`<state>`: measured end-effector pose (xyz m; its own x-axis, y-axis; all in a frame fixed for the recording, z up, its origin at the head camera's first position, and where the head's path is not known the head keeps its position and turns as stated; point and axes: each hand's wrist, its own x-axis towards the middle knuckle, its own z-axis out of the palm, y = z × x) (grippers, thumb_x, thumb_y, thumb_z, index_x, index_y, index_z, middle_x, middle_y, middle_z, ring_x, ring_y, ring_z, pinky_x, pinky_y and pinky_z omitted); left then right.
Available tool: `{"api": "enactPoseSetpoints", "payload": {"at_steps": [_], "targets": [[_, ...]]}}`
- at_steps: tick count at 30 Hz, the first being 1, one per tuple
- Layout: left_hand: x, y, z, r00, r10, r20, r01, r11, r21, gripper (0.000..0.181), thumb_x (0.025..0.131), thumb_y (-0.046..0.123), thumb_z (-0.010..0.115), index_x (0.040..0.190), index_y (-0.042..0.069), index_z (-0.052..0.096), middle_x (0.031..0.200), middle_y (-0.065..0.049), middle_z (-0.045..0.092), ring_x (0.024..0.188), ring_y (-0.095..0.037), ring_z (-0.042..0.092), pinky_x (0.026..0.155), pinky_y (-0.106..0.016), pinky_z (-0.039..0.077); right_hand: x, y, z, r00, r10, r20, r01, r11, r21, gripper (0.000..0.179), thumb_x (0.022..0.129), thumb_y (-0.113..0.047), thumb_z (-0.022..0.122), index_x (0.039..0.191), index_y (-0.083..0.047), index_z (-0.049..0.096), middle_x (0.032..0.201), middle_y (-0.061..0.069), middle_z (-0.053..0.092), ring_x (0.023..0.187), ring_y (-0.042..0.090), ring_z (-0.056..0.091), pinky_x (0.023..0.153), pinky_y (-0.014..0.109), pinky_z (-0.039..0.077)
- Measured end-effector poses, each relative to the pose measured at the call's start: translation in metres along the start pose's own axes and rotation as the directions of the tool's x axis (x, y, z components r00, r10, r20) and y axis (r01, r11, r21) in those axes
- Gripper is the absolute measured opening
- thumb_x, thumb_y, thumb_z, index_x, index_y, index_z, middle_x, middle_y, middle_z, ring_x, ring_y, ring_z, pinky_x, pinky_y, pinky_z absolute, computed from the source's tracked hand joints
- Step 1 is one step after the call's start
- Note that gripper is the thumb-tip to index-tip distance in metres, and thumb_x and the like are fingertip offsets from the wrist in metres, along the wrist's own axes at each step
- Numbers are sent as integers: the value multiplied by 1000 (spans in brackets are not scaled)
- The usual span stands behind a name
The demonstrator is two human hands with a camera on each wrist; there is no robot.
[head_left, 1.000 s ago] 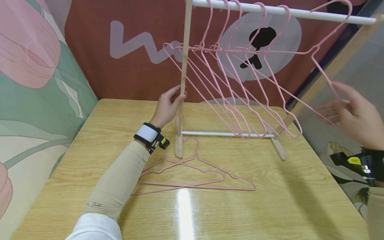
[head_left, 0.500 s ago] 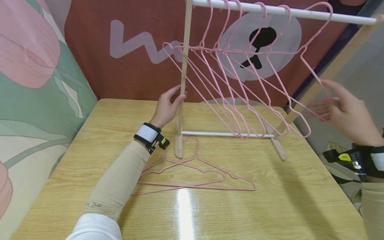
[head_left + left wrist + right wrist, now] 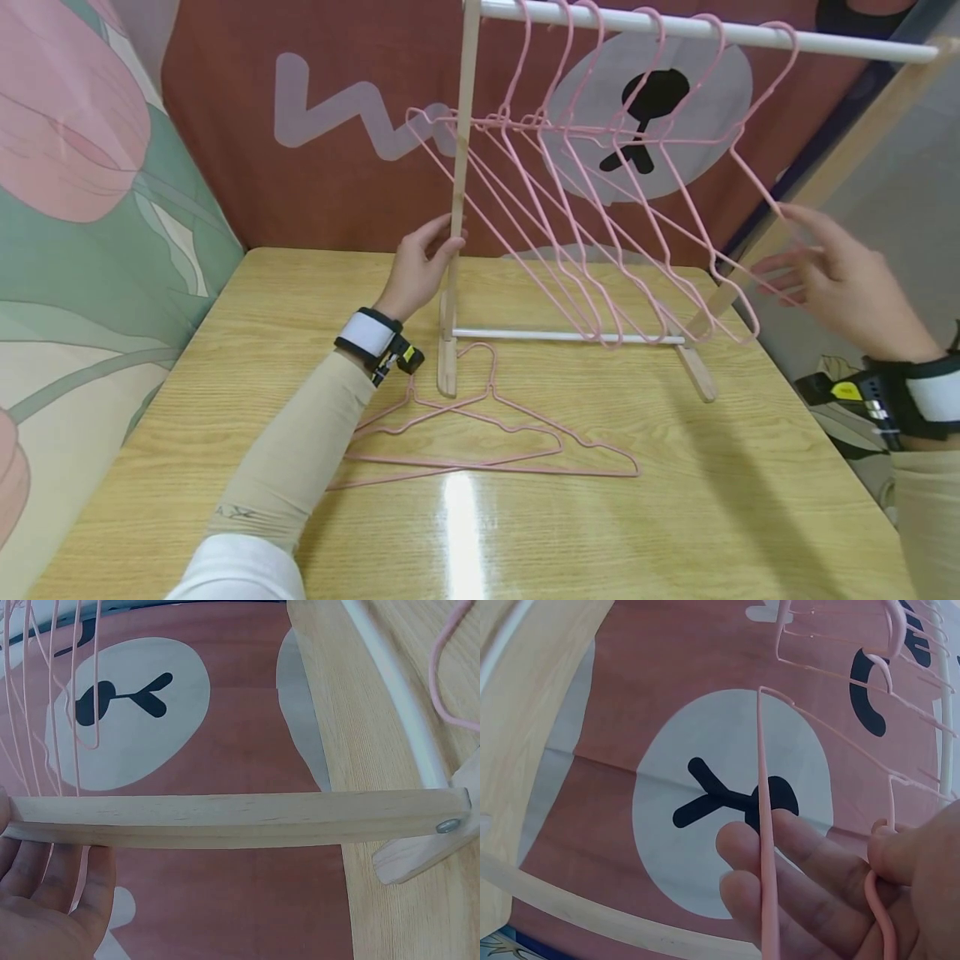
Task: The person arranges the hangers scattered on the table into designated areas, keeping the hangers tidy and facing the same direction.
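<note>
My right hand (image 3: pixel 847 275) holds one end of a pink wire hanger (image 3: pixel 757 179) whose hook sits over the white rod (image 3: pixel 862 45). In the right wrist view my thumb (image 3: pixel 896 851) presses on the hanger's shoulder, while its long straight bar (image 3: pixel 765 787) crosses in front of the fingers. My left hand (image 3: pixel 420 265) grips the wooden upright (image 3: pixel 461 150) at the rack's left side. The left wrist view has fingers (image 3: pixel 60 877) below this upright. Several other pink hangers (image 3: pixel 570 33) hang along the rod to the left of the held one.
Two pink hangers (image 3: pixel 525 469) lie overlapping on the wooden table (image 3: pixel 570 542), in front of the rack. A lower white bar (image 3: pixel 525 333) joins the rack's feet. A slanted right upright (image 3: pixel 832 167) stands behind my right hand. A brown printed backdrop (image 3: pixel 337 192) closes off the back.
My right hand has moved left with the hanger, its hook shifting along the rod towards the others and now lower over it. The left hand stays on the upright.
</note>
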<state>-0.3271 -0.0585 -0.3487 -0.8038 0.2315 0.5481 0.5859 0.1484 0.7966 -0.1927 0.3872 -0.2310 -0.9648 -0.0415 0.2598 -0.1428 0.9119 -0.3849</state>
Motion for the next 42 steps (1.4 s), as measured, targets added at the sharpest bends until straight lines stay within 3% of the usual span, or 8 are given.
{"api": "enactPoseSetpoints", "payload": {"at_steps": [6, 12, 24, 34, 42], "targets": [[1, -1, -1, 1000, 9, 2, -9, 1000, -2, 41, 105, 11, 57, 144, -1, 55, 125, -22, 67, 111, -30, 66, 97, -45, 52, 2, 0, 2, 1000, -18, 13, 18, 999, 37, 50, 111, -14, 32, 161, -15, 24, 116, 41, 63, 70, -14, 57, 57, 9, 47], [1, -1, 0, 1000, 8, 1, -8, 1000, 4, 41, 105, 11, 58, 143, 0, 56, 123, -18, 69, 110, -29, 67, 96, -45, 53, 2, 1, 4, 999, -51, 14, 50, 996, 80, 42, 112, -16, 31, 148, 3, 37, 116, 42, 62, 70, -13, 60, 56, 14, 52], [0, -2, 0, 1000, 0, -2, 0, 1000, -13, 41, 105, 12, 57, 144, 0, 55, 125, -21, 68, 111, -32, 66, 97, -44, 52, 0, -3, 5, 998, -60, 4, 59, 996, 62, 41, 112, -21, 35, 144, 1, 46, 116, 37, 65, 72, -13, 60, 56, 13, 51], [1, -2, 0, 1000, 16, -1, -16, 1000, -6, 40, 105, 11, 57, 143, -1, 55, 125, -22, 67, 112, -30, 66, 97, -45, 52, -1, -4, 5, 998, -59, 6, 59, 998, 24, 46, 111, -25, 44, 147, 2, 41, 118, 34, 65, 74, -17, 55, 55, 11, 48], [2, -2, 0, 1000, 17, -5, -17, 1000, 2, 39, 105, 12, 58, 142, 0, 57, 124, -17, 69, 110, -27, 67, 96, -40, 53, -6, -1, 4, 998, -11, 60, 8, 999, 43, 53, 111, -29, 41, 155, 1, 33, 124, 36, 61, 77, -18, 55, 56, 14, 51]]}}
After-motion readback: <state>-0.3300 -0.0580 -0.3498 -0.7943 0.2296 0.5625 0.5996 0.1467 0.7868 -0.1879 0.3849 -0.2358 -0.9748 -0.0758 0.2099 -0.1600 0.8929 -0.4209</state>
